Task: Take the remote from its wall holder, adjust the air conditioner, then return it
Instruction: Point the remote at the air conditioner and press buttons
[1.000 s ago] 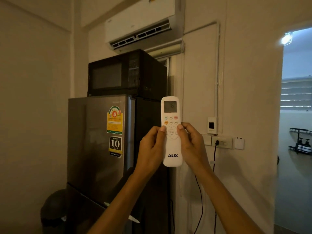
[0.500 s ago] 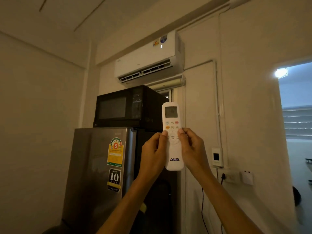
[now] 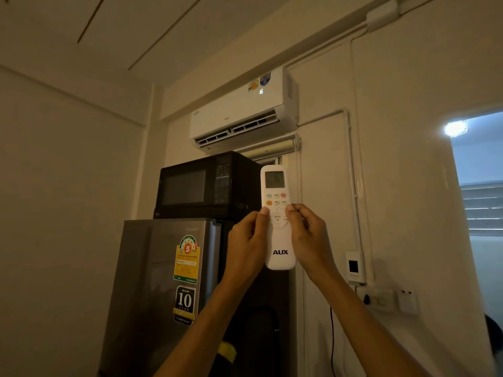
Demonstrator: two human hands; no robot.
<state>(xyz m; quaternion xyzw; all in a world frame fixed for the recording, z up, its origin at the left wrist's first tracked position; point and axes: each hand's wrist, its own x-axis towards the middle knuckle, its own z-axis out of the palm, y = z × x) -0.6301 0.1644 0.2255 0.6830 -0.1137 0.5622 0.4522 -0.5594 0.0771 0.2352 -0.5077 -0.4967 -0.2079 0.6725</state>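
Note:
I hold a white AUX remote [image 3: 280, 251] upright in front of me with both hands. My left hand [image 3: 246, 247] grips its left side and my right hand [image 3: 309, 240] its right side, both thumbs resting beside the round menu pad. The remote's small screen faces me. High on the wall above hangs the white air conditioner [image 3: 239, 115], its louvre open and a lit number showing on its front. A small white wall holder [image 3: 353, 266] sits on the wall at the right, below my right wrist.
A black microwave [image 3: 206, 186] stands on a steel fridge [image 3: 160, 289] directly behind the remote. A power socket [image 3: 377, 299] with a black cable sits on the right wall. A lit doorway [image 3: 479, 213] opens at the far right.
My view has tilted upward, so the air conditioner and ceiling come fully into sight. The remote stays in both hands, raised slightly toward the unit.

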